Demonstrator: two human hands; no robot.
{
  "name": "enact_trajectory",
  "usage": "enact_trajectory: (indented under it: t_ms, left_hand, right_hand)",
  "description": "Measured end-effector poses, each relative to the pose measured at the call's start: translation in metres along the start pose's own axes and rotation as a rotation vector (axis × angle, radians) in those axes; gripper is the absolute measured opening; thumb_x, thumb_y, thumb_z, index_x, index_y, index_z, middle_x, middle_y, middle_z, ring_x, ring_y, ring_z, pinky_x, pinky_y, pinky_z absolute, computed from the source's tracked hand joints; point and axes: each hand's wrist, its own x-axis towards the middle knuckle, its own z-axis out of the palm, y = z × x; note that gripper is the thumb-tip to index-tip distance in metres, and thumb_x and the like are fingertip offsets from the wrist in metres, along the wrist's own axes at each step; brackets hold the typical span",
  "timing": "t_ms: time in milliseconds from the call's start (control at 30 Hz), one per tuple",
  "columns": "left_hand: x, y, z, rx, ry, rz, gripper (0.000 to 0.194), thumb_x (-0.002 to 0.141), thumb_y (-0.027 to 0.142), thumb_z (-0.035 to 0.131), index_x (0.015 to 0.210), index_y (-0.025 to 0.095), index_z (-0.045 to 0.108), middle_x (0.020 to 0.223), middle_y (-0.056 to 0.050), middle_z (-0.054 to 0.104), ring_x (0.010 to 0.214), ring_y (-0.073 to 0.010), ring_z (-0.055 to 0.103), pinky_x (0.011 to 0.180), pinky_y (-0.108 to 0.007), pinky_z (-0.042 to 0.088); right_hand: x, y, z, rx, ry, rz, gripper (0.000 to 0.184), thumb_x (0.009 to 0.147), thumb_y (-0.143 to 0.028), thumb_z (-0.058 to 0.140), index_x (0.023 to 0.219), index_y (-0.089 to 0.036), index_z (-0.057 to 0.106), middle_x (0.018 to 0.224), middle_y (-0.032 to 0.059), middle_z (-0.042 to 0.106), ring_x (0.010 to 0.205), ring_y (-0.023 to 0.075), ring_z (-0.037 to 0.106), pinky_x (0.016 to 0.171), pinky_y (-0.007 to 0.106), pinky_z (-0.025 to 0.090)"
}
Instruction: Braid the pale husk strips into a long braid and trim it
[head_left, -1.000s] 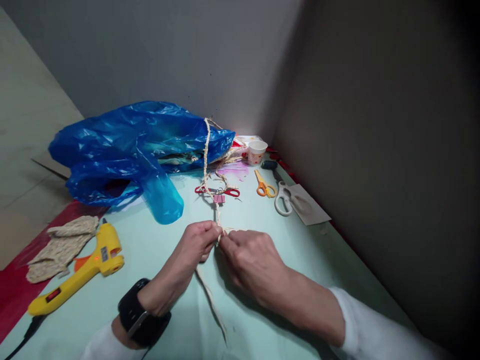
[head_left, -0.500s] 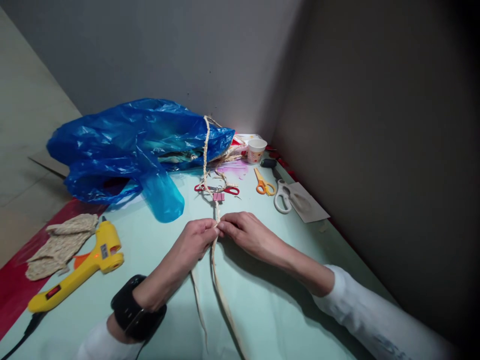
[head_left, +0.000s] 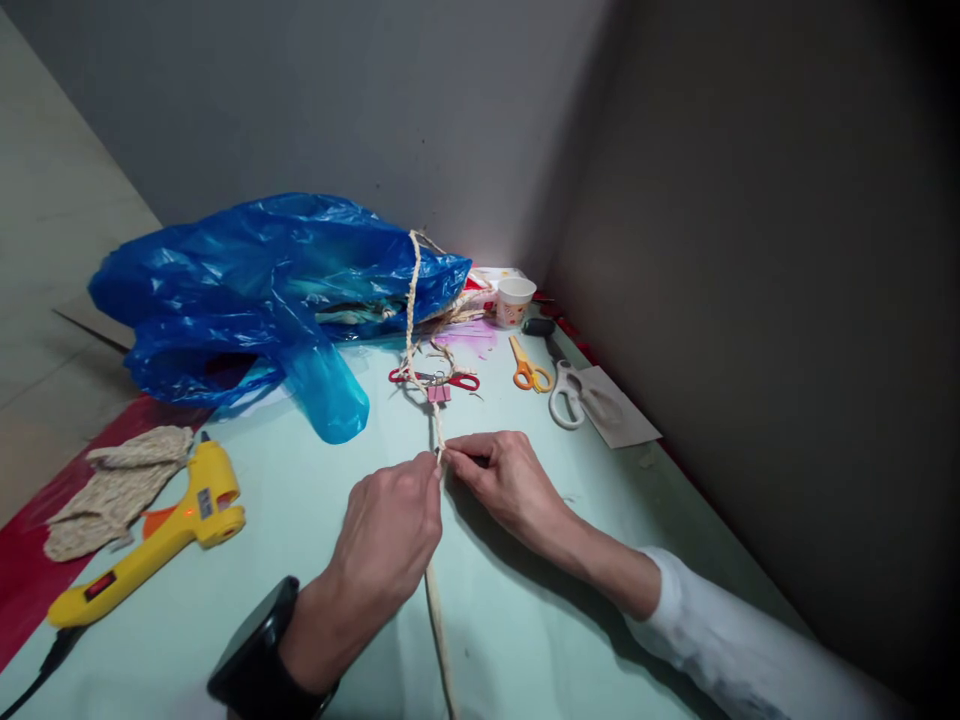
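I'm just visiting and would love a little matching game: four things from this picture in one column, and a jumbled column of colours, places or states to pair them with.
Things:
1. glue gun
2. braid
3. cup
4. clip

Descriptions:
A. pink, at the braid, beyond both hands
B. upright, farther back than the orange scissors
C. held by the left hand and the right hand
D. yellow, lying at the far left

Right pairs: 1-D, 2-C, 3-B, 4-A.
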Motion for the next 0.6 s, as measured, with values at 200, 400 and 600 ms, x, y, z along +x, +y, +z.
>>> enact_trajectory:
  t_ms: [200, 400, 600]
  left_hand:
    - [-0.004, 0.007, 0.004, 0.026, -0.047, -0.009, 0.032, 0.094, 0.019, 0.029, 0.087, 0.018, 0.061, 0.076, -0.008, 0.070, 0.069, -0.0224, 0.065, 0.060, -0.032, 0.035]
    - [-0.014, 0.022, 0.009, 0.268, -0.093, 0.034, 0.038, 0.091, 0.011, 0.027, 0.111, 0.010, 0.060, 0.080, -0.014, 0.072, 0.070, -0.0296, 0.070, 0.057, -0.035, 0.039]
    - [-0.015, 0.018, 0.001, 0.127, -0.047, 0.134, 0.036, 0.093, 0.025, 0.033, 0.091, 0.017, 0.068, 0.078, -0.011, 0.072, 0.068, -0.0283, 0.068, 0.059, -0.036, 0.040]
  right_hand:
    - [0.002, 0.003, -0.001, 0.307, -0.095, 0.090, 0.028, 0.085, -0.025, 0.047, 0.062, -0.013, 0.058, 0.060, -0.0024, 0.049, 0.061, 0.0099, 0.038, 0.059, 0.022, 0.028]
    - [0.002, -0.004, -0.003, 0.681, -0.164, 0.229, 0.025, 0.082, -0.026, 0.054, 0.067, -0.010, 0.067, 0.063, -0.0008, 0.052, 0.055, 0.0076, 0.033, 0.053, 0.023, 0.023]
    - [0.006, -0.003, -0.005, 0.863, -0.158, 0.336, 0.019, 0.073, -0.025, 0.066, 0.063, -0.009, 0.068, 0.079, 0.0060, 0.065, 0.060, 0.0083, 0.043, 0.054, 0.023, 0.025]
